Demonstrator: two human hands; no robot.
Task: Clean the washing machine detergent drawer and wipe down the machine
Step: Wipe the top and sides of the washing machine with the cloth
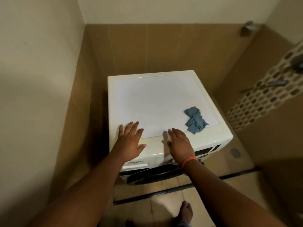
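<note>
A white front-loading washing machine point(157, 99) stands in a tiled corner, seen from above. Its detergent drawer point(139, 164) is at the front top left, closed, partly under my left wrist. A crumpled blue cloth point(195, 119) lies on the machine's top near the right front corner. My left hand point(129, 141) hovers flat over the front left edge of the top, fingers spread, holding nothing. My right hand point(179, 144), with an orange wristband, is flat over the front middle edge, fingers apart and empty, a short way left of the cloth.
Cream wall point(37, 79) stands close on the left, brown tiles behind. A mosaic tile strip with metal taps point(275, 82) is on the right wall. A floor drain point(235, 152) lies right of the machine. A dark floor threshold point(164, 192) and my bare foot point(186, 210) are below.
</note>
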